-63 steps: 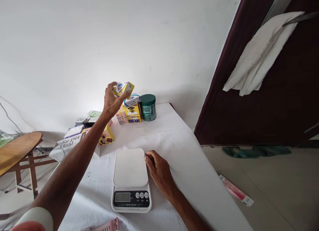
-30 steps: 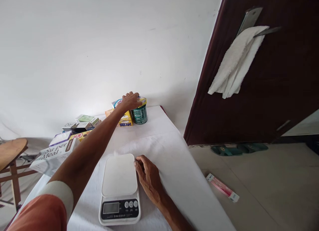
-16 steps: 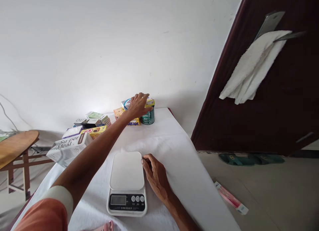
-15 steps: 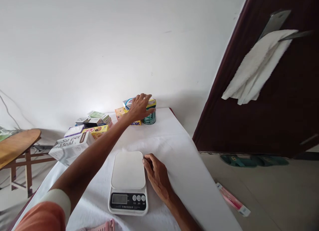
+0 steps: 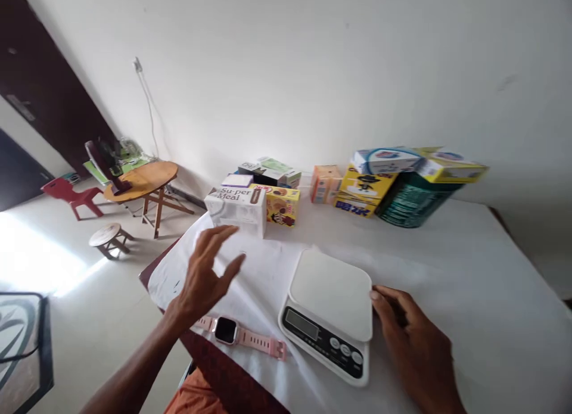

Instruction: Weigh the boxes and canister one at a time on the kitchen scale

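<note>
My left hand [image 5: 210, 274] hangs over the left part of the table, thumb and fingers apart with nothing between them. Just beyond its fingertips stands a white "Su-per Meal" box [image 5: 236, 208]. Below the hand a smartwatch [image 5: 226, 330] with a pink strap lies on the cloth. A white kitchen scale [image 5: 333, 298] has a bare platform, and its display looks blank. At the scale's right edge, my right hand [image 5: 413, 342] is closed, thumb and forefinger pinched against the platform's rim; its other fingers are curled and partly hidden.
Behind the scale stand an orange box [image 5: 325, 184], yellow boxes [image 5: 364, 190] and a green can [image 5: 413, 201], with flat boxes on top. A yellow biscuit box [image 5: 282, 207] and several others sit at the left. Left of the table are a round wooden table [image 5: 152, 179] and stool [image 5: 109, 235].
My left hand has drawn back from the boxes on the green can to the table's left side. My right hand stays at the scale. The view has swung left.
</note>
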